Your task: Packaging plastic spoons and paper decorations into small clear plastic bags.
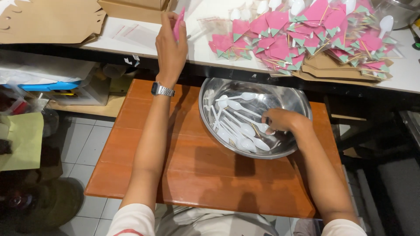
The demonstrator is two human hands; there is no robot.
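Left hand [171, 48] is raised over the white surface [205, 48], fingers clamped on a pink packet [178, 24] held upright. Right hand [282, 120] reaches into the steel bowl [302, 102] on the wooden board [144, 144], fingers closing on a white plastic spoon [258, 127]; the spoons lie leftward of it, long axes slanting from upper left to lower right

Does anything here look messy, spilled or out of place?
Nothing looks spilled or broken. The pink packets lie in a loose, overlapping heap on the white table, and the white plastic spoons lie jumbled in the metal bowl, where the right hand reaches. The left hand holds one pink packet.
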